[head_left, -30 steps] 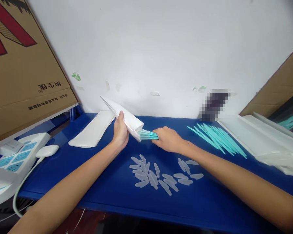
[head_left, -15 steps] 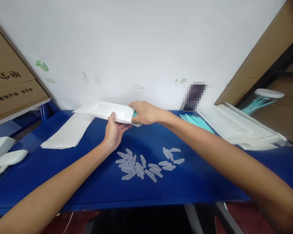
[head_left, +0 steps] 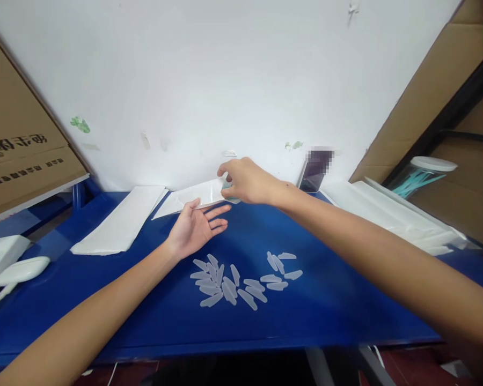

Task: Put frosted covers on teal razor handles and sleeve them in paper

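Note:
My right hand (head_left: 245, 181) is closed on the open end of a white paper bag (head_left: 193, 197) that lies flat at the back of the blue table (head_left: 326, 311), with a bit of teal showing at the bag's mouth. My left hand (head_left: 195, 228) lies palm up and open just in front of the bag, fingers spread, holding nothing. Several translucent plastic caps (head_left: 233, 279) are scattered on the table in front of both hands.
A stack of white paper bags (head_left: 118, 228) lies at the left, more white bags (head_left: 390, 212) at the right. A lidded jar of teal sticks (head_left: 421, 174) stands far right. A phone (head_left: 314, 172) leans on the wall. Cardboard boxes (head_left: 20, 145) and a white device (head_left: 8, 262) are at the left.
The teal sticks went into the bag. The bag went from tilted up to lying flat near the wall. My left hand let go of it and opened.

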`<act>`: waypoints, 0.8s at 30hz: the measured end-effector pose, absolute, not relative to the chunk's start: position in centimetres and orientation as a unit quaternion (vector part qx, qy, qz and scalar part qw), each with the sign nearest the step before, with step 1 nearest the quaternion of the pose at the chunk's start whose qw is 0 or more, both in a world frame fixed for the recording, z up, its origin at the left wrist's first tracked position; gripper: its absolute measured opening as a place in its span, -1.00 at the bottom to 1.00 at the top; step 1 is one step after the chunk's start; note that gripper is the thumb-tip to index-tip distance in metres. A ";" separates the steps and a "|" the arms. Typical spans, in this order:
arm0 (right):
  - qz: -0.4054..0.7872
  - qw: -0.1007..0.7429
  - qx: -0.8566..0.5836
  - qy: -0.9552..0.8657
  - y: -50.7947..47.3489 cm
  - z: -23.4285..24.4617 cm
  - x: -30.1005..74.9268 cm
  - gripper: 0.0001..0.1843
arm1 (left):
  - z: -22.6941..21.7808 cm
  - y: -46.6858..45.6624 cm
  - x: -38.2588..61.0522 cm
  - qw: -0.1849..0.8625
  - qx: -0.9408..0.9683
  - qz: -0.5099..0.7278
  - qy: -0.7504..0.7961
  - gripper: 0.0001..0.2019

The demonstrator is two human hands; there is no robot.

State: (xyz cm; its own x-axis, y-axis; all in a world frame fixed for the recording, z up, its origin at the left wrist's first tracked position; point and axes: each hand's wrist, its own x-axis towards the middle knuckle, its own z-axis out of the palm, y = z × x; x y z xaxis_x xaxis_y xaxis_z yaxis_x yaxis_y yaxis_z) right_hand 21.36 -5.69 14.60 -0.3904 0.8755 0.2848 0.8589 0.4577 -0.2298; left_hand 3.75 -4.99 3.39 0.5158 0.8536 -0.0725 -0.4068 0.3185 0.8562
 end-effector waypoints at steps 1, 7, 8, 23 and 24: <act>0.019 0.193 -0.518 -0.833 -5.7 14.7 21.6 -0.51 | 3.5 -5.2 3.8 0.772 0.414 0.401 0.268 -0.56; 0.019 0.241 -0.450 -0.860 -7.2 16.3 22.8 -0.55 | 4.2 -6.4 3.7 0.839 0.367 0.354 0.191 -0.64; 0.013 0.255 -0.431 -0.865 -7.5 16.5 23.0 -0.59 | 4.2 -6.6 3.6 0.847 0.370 0.343 0.166 -0.65; 0.163 0.074 -0.357 -0.917 -8.6 16.9 26.3 -0.62 | 2.9 -6.5 3.0 0.847 0.508 0.149 0.044 -0.44; 0.138 0.095 -0.366 -0.916 -9.0 17.1 26.4 -0.63 | 3.0 -6.3 2.9 0.840 0.522 0.139 0.049 -0.39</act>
State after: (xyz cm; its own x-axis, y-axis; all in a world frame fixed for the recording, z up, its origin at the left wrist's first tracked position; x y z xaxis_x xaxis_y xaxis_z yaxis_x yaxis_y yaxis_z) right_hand 26.44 -9.02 17.12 -0.7148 0.6956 0.0726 0.6432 0.6946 -0.3222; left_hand 2.86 -6.35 2.98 0.9566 0.2846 0.0621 -0.1816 0.4162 0.8909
